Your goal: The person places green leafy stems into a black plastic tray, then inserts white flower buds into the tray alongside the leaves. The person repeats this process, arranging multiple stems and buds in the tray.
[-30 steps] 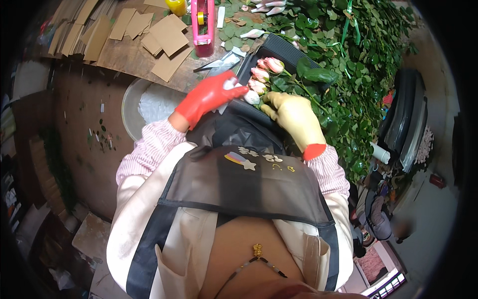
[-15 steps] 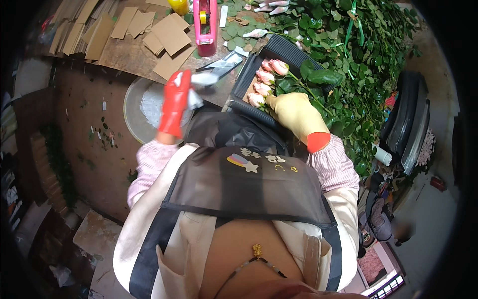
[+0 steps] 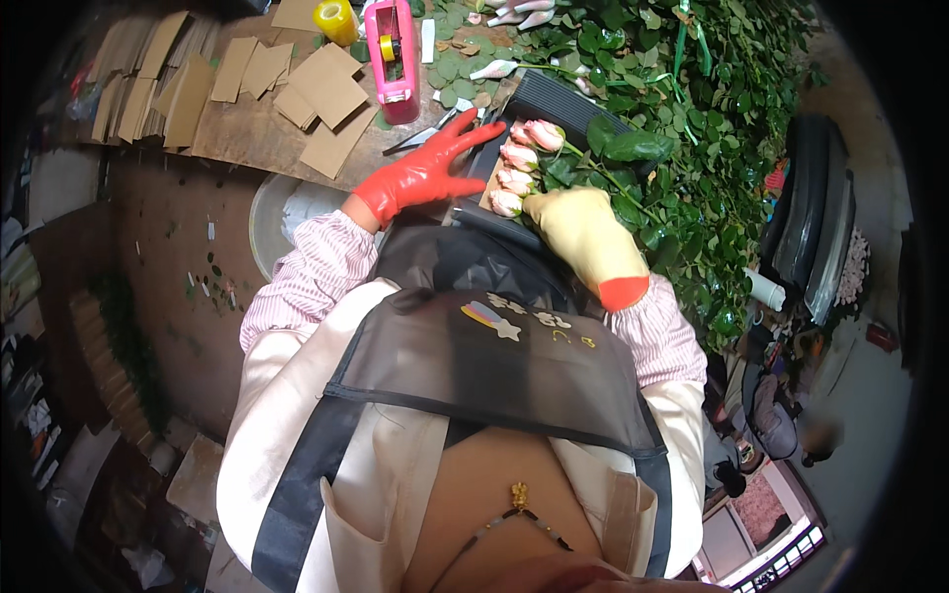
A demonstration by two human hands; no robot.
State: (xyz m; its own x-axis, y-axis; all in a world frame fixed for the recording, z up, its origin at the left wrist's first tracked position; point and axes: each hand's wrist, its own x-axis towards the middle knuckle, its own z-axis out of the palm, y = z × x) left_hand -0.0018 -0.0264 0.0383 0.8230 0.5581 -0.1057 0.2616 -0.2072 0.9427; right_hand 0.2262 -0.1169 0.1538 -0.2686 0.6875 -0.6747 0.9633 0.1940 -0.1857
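My left hand (image 3: 420,180), in a red rubber glove, is open with its fingers spread. It reaches over the left side of a black ribbed tray (image 3: 565,99), close to the rose heads. Several pale pink roses (image 3: 518,156) lie in a column in the tray, heads to the left on a brown cardboard strip, leafy stems to the right. My right hand (image 3: 583,232), in a pale yellow glove with a red cuff, is closed at the stems just behind the lowest blooms. Its fingertips are mostly hidden under the hand.
A pink tape dispenser (image 3: 397,74), scissors (image 3: 410,141) and brown cardboard pieces (image 3: 321,91) lie on the wooden table. A yellow tape roll (image 3: 336,20) stands behind. A round pale bin (image 3: 265,229) sits below the edge. Leafy rose stems (image 3: 727,198) heap at right.
My left hand has let go of a white piece it held above the bin. It has moved right to the tray and spread its fingers. The right hand stays at the roses.
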